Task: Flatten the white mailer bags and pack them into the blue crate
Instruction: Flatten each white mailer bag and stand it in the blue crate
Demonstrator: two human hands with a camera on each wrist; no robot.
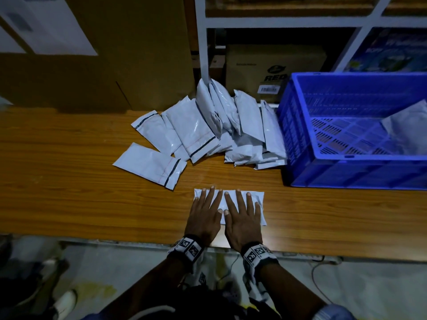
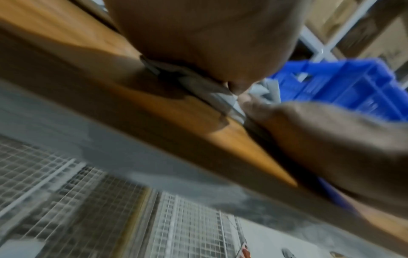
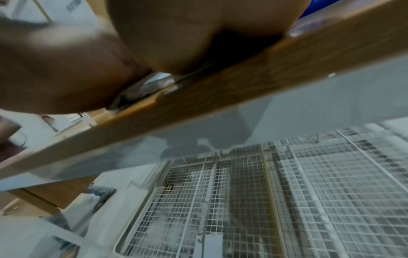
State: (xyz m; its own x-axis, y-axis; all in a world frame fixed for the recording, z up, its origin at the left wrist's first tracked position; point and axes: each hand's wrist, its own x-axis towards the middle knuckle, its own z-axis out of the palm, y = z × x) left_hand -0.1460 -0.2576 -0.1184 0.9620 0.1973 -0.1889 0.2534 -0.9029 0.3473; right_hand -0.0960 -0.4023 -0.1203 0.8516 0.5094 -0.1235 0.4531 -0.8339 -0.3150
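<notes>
Item in hand: one white mailer bag [image 1: 231,205], lying flat near the front edge of the wooden table [image 1: 69,181], long side across. Left hand [image 1: 204,215] and right hand [image 1: 242,218] both rest palm-down on it, side by side, fingers straight and spread, gripping nothing. Stock awaiting work: a loose pile of mailer bags [image 1: 208,130] further back, some leaning on the shelf post, the nearest touching the blue crate [image 1: 300,135]. Crate stands at the right and holds at least one bag [image 1: 406,130] already. Handling note — to flatten well, likely best to press from the centre and sweep outward toward both short ends, driving trapped air out; keep the bag from sliding off the table edge — then lift it across to the crate
</notes>
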